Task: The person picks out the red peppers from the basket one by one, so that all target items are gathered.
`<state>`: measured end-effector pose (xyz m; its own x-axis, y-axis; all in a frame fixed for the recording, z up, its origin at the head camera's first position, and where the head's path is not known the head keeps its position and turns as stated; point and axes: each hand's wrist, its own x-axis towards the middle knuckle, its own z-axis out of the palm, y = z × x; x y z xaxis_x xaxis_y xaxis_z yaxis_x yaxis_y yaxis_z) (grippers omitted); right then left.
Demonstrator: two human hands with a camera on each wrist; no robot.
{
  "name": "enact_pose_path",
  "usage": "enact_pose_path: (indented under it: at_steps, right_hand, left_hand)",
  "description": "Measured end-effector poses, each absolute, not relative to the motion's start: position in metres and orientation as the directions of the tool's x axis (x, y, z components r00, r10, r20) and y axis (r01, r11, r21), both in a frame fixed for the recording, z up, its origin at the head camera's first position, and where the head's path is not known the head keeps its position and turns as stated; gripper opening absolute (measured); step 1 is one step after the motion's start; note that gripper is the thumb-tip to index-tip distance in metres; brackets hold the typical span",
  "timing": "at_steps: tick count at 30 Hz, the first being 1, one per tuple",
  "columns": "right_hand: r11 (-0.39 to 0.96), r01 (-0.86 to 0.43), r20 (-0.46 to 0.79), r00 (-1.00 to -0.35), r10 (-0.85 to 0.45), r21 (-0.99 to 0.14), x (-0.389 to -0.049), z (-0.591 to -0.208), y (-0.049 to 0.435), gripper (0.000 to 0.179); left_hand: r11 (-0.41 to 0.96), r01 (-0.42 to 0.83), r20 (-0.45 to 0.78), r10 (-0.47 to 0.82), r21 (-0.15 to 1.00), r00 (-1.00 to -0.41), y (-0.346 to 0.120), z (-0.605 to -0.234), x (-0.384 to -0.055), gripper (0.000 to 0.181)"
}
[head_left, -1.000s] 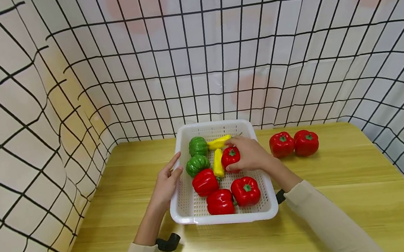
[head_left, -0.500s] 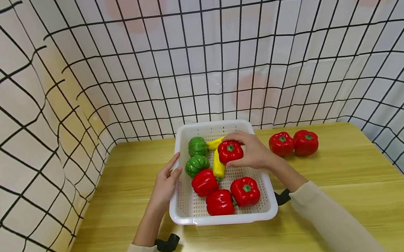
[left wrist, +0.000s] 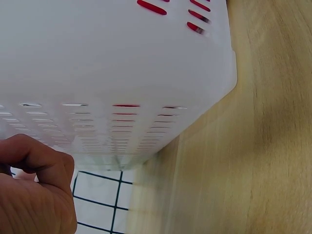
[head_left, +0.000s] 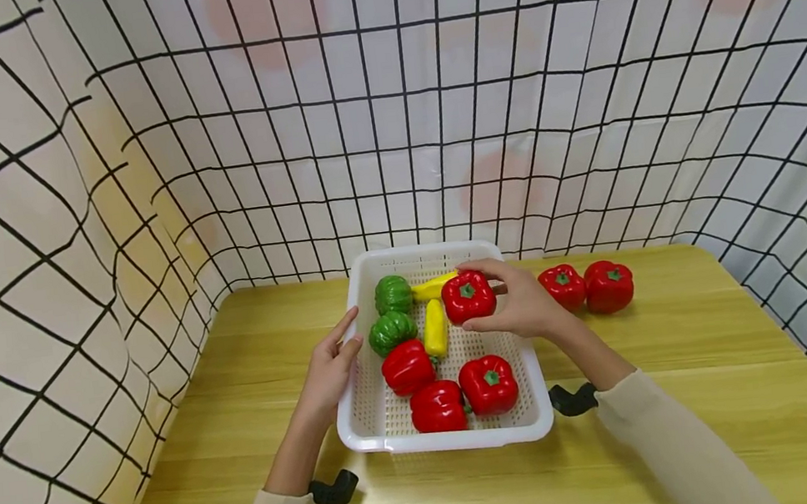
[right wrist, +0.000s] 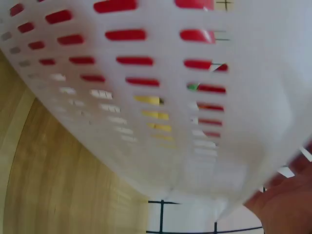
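My right hand [head_left: 526, 302] pinches a red bell pepper [head_left: 468, 297] between thumb and fingers, above the right side of a white plastic basket [head_left: 464, 439]. At the basket's left rim, my left hand [head_left: 329, 370] grips the edge; the left wrist view shows its bent fingers beside the slotted wall. Inside lie several more things: two green ribbed pumpkin-like vegetables [head_left: 393, 333], two yellow chili peppers [head_left: 435, 329], and three red bell peppers [head_left: 489, 384] towards the near end. Through the slots in the right wrist view, red and yellow patches [right wrist: 126, 35] show.
Two more red bell peppers [head_left: 608, 286] stand side by side on the wooden table [head_left: 695, 351], right of the basket. A white backdrop with a black grid [head_left: 391, 148] encloses the table at the back and sides. Each wrist wears a black mount [head_left: 335, 489].
My right hand has lifted the red bell pepper up from the basket floor and shifted it slightly right, uncovering more of the near yellow chili pepper. My left hand stays at the rim.
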<state>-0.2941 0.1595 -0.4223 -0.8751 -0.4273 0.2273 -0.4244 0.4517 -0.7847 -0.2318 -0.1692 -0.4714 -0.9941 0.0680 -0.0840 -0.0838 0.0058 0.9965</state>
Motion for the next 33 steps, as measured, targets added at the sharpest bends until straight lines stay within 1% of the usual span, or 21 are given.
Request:
enact_pose_path:
  at_steps: [6, 8, 13, 19, 25, 33]
  right_hand:
    - [0.41, -0.378, 0.224, -0.9, -0.375, -0.83, -0.289, -0.422, 0.179, 0.082]
    - [0.416, -0.372, 0.225, -0.906, -0.359, -0.83, -0.287, -0.421, 0.187, 0.082]
    - [0.436, -0.354, 0.239, -0.925, -0.297, -0.828, -0.28, -0.418, 0.206, 0.087]
    - [0.423, -0.335, 0.261, -0.939, -0.223, -0.842, -0.273, -0.414, 0.23, 0.082]
    - [0.415, -0.331, 0.278, -0.943, -0.184, -0.847, -0.263, -0.414, 0.253, 0.08]
    - [0.479, -0.302, 0.263, -0.953, -0.148, -0.824, -0.253, -0.425, 0.278, 0.08]
  left_hand:
    - [0.005, -0.082, -0.082, 0.069, 0.997, -0.994, -0.168, -0.47, -0.231, 0.052]
    - [0.011, -0.078, -0.078, 0.067, 0.997, -0.995, -0.168, -0.47, -0.23, 0.052]
    - [0.024, -0.071, -0.073, 0.061, 0.997, -0.995, -0.169, -0.471, -0.23, 0.051]
    - [0.021, -0.078, -0.079, 0.061, 0.997, -0.995, -0.169, -0.47, -0.23, 0.051]
    - [0.02, -0.076, -0.077, 0.062, 0.997, -0.995, -0.169, -0.47, -0.23, 0.051]
    - [0.031, -0.078, -0.08, 0.054, 0.996, -0.995, -0.168, -0.471, -0.231, 0.051]
